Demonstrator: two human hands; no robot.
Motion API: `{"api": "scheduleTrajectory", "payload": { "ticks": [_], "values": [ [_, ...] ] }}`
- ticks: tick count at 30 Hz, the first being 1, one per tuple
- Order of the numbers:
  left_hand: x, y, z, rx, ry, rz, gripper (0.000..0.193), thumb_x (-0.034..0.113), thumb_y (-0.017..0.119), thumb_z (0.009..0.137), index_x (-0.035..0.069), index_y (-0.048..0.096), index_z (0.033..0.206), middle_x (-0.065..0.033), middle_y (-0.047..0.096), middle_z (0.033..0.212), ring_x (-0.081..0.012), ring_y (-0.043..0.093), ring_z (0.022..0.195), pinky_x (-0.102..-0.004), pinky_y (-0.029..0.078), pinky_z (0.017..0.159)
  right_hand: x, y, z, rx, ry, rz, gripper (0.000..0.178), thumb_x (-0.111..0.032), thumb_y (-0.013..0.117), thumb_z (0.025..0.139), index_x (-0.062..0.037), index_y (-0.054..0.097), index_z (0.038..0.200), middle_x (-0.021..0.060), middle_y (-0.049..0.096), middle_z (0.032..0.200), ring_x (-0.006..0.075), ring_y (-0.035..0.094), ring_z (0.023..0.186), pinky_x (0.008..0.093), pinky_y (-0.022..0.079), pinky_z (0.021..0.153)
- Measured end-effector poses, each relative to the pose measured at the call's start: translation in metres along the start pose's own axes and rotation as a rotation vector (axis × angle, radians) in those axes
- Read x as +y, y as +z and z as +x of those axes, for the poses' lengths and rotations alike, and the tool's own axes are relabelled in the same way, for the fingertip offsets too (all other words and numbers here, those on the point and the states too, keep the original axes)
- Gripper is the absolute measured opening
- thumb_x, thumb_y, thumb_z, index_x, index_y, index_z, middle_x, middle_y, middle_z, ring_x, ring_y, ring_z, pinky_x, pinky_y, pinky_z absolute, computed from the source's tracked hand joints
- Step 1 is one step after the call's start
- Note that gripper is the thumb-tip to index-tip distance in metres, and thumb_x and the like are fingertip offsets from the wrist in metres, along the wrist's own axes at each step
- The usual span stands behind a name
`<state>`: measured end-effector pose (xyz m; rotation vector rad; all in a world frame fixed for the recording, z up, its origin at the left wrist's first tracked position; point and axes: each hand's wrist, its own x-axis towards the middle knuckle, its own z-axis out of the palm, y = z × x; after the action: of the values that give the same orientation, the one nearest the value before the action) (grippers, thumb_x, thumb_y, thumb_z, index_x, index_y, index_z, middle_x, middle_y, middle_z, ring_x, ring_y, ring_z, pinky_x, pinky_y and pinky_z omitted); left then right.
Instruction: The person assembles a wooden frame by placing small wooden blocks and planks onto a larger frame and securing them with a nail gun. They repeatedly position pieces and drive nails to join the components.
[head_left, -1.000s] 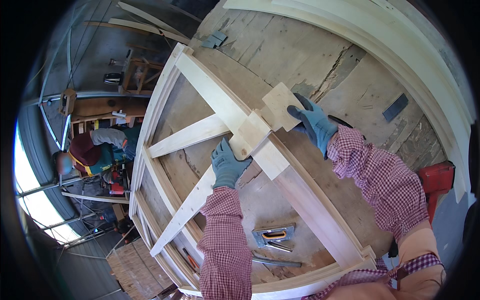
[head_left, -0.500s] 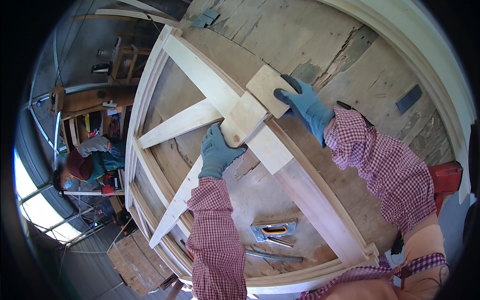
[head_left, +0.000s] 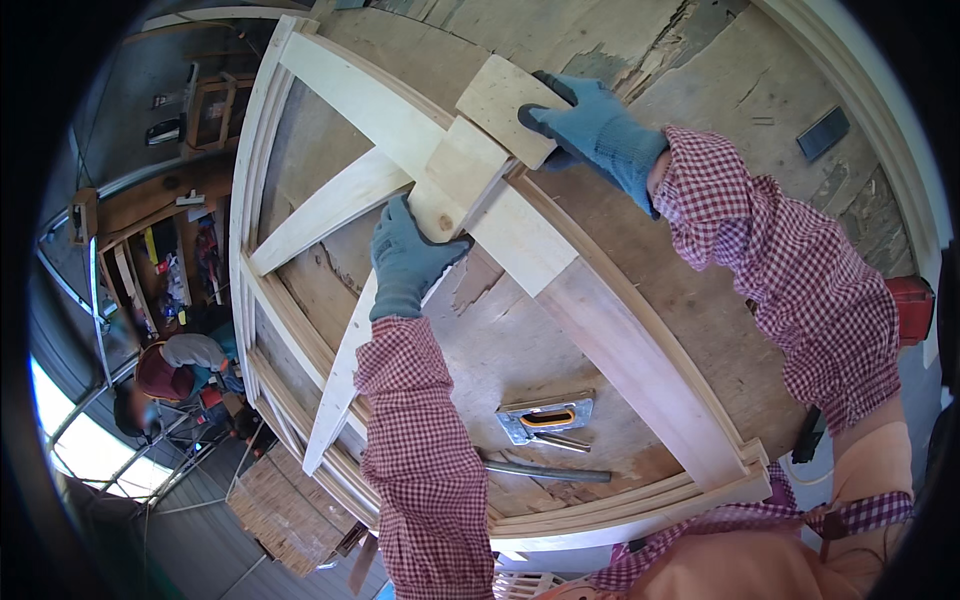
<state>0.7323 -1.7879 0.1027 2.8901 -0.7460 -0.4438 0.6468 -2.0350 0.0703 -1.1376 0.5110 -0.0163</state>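
Head view: gloved right hand (head_left: 592, 130) grasped square wooden block (head_left: 508, 108) by its right edge, thumb across upper face. Block sat at frame's outer edge, beside junction piece (head_left: 470, 160); whether two touched could not be told. Gloved left hand (head_left: 408, 258) held knotted near end of junction piece between fingers and thumb. Slatted wooden frame (head_left: 625, 340) lay on worn desk (head_left: 700, 320). Staple gun (head_left: 518, 424) and metal rod (head_left: 555, 471) lay inside frame.
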Motion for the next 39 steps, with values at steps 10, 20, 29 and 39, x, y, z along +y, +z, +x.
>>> {"api": "scheduleTrajectory", "payload": {
  "ticks": [10,20,29,39],
  "values": [
    [0.003,-0.003,0.000,-0.023,-0.004,0.060,0.081,0.039,0.082,0.050,0.003,0.045,0.113,-0.0164,0.055,0.106,-0.0309,0.054,0.100,-0.0380,0.044,0.086,-0.005,0.004,-0.006,0.052,0.016,-0.111,0.053,-0.021,0.063,0.083,-0.0013,0.044,0.129,0.0147,0.059,0.110,0.0199,0.064,0.087,0.0305,0.059,0.059],
    [0.007,-0.005,0.002,-0.057,-0.021,0.051,0.083,0.040,0.081,0.051,0.003,0.046,0.116,-0.0147,0.055,0.110,-0.0293,0.055,0.102,-0.0372,0.044,0.087,0.000,0.005,-0.005,0.048,-0.037,-0.114,0.053,-0.021,0.062,0.084,-0.0016,0.043,0.130,0.0144,0.058,0.111,0.0198,0.064,0.086,0.0301,0.059,0.057],
    [0.006,-0.001,0.002,0.002,0.002,0.086,0.084,0.032,0.083,0.050,0.003,0.045,0.119,-0.0160,0.059,0.107,-0.0306,0.058,0.098,-0.0365,0.045,0.086,0.002,0.004,-0.005,0.034,-0.035,-0.097,0.053,-0.022,0.062,0.085,-0.0023,0.042,0.130,0.0137,0.058,0.110,0.0202,0.063,0.089,0.0301,0.059,0.060],
    [-0.001,0.006,0.001,0.012,-0.017,0.010,0.085,0.037,0.081,0.050,0.005,0.044,0.119,-0.0151,0.054,0.113,-0.0309,0.051,0.106,-0.0384,0.040,0.092,-0.004,-0.005,-0.001,0.110,-0.002,0.041,0.051,-0.024,0.066,0.082,-0.0071,0.048,0.127,0.0133,0.059,0.111,0.0212,0.062,0.094,0.0331,0.059,0.066]
  ]
}}
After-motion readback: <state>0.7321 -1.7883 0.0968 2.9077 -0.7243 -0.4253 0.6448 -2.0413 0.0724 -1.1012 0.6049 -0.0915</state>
